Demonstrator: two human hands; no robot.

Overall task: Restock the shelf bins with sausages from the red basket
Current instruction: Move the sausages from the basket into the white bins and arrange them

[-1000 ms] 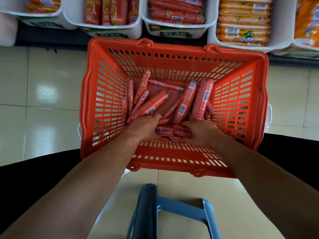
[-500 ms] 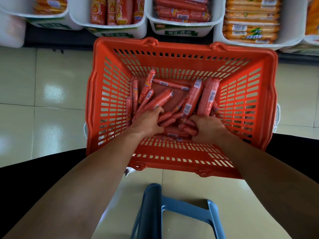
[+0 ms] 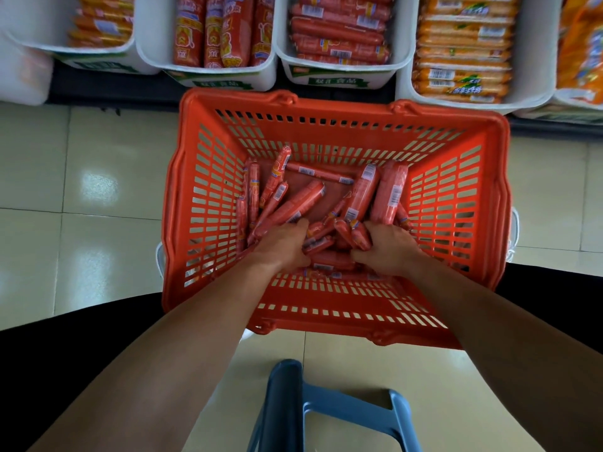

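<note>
The red basket [image 3: 208,203] stands on the floor in front of me with several red-wrapped sausages [image 3: 293,203] lying loose in its bottom. Both hands are inside it at the near end. My right hand [image 3: 386,252] is curled around a small bunch of short sausages [image 3: 354,234], lifting their ends. My left hand [image 3: 280,246] presses palm-down against sausages on the near left, fingers bent over them; whether it grips any is hidden. White shelf bins [image 3: 342,76] holding packed sausages line the top of the view.
A bin of upright red sausage packs [image 3: 215,31] sits left of the middle bin. Orange packs [image 3: 463,50] fill the bin on the right. A blue plastic stool [image 3: 326,409] stands between my legs. Beige floor tiles [image 3: 81,190] spread to the left.
My right hand has closed around a bunch of short sausages and raised them. My left hand has shifted slightly against the pile. The view has tilted a little toward the shelf.
</note>
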